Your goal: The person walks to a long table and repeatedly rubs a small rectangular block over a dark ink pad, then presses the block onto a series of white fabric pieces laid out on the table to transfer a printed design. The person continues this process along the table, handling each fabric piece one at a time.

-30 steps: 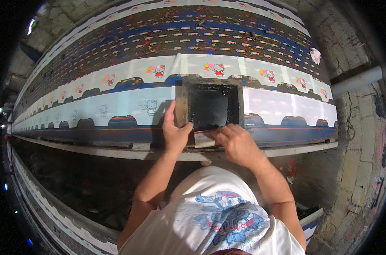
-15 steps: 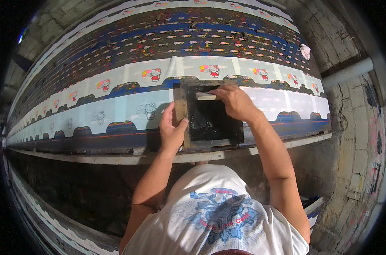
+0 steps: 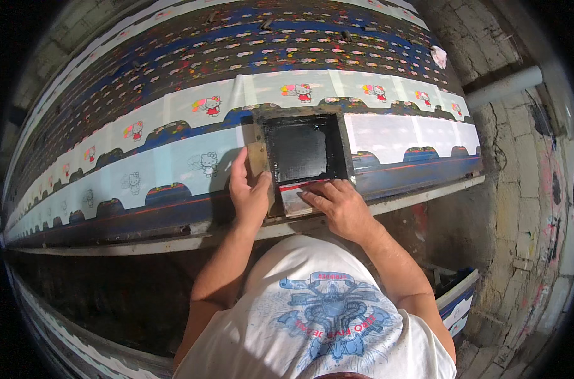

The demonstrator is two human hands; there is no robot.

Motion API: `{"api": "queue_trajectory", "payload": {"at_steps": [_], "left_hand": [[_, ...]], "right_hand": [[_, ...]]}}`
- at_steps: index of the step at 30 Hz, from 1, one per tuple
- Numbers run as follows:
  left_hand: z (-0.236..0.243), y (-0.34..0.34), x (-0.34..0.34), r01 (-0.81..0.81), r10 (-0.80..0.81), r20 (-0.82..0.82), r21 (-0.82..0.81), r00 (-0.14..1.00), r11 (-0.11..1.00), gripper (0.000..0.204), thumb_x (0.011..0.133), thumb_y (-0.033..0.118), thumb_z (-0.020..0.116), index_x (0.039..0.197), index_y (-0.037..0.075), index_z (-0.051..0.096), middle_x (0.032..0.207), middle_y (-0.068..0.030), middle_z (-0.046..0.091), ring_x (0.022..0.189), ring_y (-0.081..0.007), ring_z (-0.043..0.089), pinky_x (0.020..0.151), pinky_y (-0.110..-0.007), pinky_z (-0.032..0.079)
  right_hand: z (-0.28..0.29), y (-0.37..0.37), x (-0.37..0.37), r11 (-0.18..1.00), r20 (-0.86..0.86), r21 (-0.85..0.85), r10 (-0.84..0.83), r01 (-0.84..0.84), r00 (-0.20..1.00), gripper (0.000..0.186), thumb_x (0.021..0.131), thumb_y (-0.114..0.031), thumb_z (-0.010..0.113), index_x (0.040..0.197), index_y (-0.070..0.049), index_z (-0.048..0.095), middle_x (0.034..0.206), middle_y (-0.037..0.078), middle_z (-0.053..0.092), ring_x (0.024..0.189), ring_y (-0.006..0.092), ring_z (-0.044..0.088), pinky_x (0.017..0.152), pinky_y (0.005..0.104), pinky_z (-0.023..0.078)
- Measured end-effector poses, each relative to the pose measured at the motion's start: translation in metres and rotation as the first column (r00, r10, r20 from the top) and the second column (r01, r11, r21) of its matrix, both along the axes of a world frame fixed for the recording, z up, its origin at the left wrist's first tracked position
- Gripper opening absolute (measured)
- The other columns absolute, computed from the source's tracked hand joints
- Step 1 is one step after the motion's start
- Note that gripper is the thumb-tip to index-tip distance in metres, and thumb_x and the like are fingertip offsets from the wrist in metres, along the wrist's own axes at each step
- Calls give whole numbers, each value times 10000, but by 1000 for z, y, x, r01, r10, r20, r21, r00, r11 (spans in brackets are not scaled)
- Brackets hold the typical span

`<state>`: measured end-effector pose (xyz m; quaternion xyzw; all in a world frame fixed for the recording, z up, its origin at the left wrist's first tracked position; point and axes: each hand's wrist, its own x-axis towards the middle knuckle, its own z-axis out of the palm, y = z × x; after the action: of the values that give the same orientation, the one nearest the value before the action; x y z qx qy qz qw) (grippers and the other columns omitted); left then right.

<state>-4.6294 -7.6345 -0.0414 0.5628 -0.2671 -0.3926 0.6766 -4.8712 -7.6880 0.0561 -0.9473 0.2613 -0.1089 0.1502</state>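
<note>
Right hand (image 3: 339, 205) back at frame's (image 3: 304, 161) near edge, fingers flat on squeegee (image 3: 299, 192); left hand (image 3: 249, 192) clamps frame's side. Slipping grip could smear print.

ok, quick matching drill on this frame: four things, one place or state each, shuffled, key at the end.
Things:
1. left hand
2. right hand
3. screen frame
4. grey pipe

Places or states:
A. runs along the brick wall at upper right
B. presses a flat blade at the frame's near edge
C. lies on the printed cloth, dark with ink inside
D. braces the frame's left side

Pairs: 1-D, 2-B, 3-C, 4-A
</note>
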Motion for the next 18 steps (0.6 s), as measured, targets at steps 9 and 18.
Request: {"api": "queue_trajectory", "payload": {"at_steps": [9, 18], "left_hand": [[2, -1, -20, -88, 78, 254, 26, 964, 996, 1004, 844, -167, 746, 1767, -21, 381, 1653, -209, 587, 1527, -290, 598, 1272, -395, 475], [17, -20, -64, -117, 136, 217, -100, 967, 988, 1052, 783, -244, 666, 1773, -19, 385, 1748, -210, 522, 1584, -283, 552, 1296, -385, 454]], "right_hand": [[-9, 8, -31, 987, 173, 26, -160, 158, 972, 498, 966, -206, 886, 1433, -70, 779, 1475, 190, 714, 1412, 408, 650, 1170, 548, 523], [-45, 0, -103, 840, 426, 419, -517, 345, 742, 400, 1032, -113, 818, 1421, -24, 787, 1529, 225, 718, 1425, 419, 669, 1219, 500, 519]]}}
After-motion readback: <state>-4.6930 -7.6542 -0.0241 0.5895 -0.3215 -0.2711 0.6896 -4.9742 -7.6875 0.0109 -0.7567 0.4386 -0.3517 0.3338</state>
